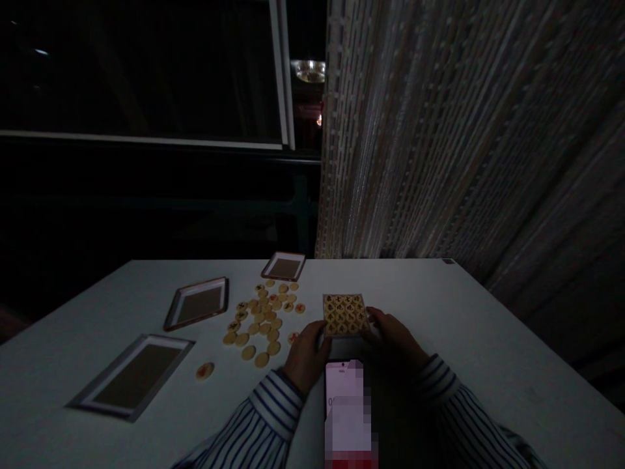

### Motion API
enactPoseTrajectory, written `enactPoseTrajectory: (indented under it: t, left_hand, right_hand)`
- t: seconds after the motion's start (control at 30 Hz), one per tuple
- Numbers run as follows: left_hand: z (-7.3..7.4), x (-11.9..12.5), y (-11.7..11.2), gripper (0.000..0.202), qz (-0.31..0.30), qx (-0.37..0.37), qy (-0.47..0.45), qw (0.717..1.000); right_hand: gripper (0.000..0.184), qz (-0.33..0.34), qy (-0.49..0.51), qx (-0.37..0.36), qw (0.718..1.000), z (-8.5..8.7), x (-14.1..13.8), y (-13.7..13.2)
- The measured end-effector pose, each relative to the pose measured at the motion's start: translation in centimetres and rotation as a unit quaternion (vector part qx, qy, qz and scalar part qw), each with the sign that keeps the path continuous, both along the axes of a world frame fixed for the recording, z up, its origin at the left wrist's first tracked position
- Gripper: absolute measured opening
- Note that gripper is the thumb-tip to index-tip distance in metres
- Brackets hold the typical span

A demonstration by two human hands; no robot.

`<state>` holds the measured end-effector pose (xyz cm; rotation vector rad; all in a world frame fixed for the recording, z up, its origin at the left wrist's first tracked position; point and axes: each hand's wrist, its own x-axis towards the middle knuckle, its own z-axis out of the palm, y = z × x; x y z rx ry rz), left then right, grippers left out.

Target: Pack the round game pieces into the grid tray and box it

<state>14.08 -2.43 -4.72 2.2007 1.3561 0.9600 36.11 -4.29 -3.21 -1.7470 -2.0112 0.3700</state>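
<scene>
A small square box [324,311] lies in front of me, filled with rows of round Chinese chess pieces [345,314] bearing dark characters. My left hand [306,355] grips its left edge, with the fingers closed along the side and the near corner. On the opposite edge, my right hand [394,335] is closed on the box too, its lower fingers lost in shadow. Just left of the box, loose chess pieces [266,309] are scattered, some showing red or dark characters and others blank side up. One red-marked piece [205,371] lies apart from them, nearer to me.
A lit phone [346,404] lies between my forearms on the white table [415,286]. Three shallow trays stand to the left: a near one [178,352], a middle one [170,312] and a far one [288,254]. Beyond the table hang a curtain [390,130] and a dark window [146,71].
</scene>
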Motion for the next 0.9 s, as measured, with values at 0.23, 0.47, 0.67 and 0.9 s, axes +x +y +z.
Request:
enactPoseTrajectory:
  t: [0.23,0.47,0.67,0.9]
  left_hand:
    - [0.5,-0.1,-0.4,0.029,0.005,0.012,-0.017,1.0]
    - [0.3,-0.2,-0.1,0.029,0.012,0.016,-0.06,0.998]
    - [0.7,-0.7,0.0,0.029,0.017,0.005,-0.097,0.995]
    - [3.5,-3.6,1.3,0.039,0.054,-0.06,-0.103,0.991]
  right_hand:
    - [0.049,-0.016,0.084,0.016,0.996,-0.5,0.0,0.2]
    - [0.046,-0.026,0.19,-0.003,0.981,-1.9,0.5,1.0]
    - [0.046,-0.038,0.262,-0.029,0.964,-0.8,1.1,0.7]
    - [0.049,-0.076,0.256,-0.012,0.964,0.8,2.6,2.4]
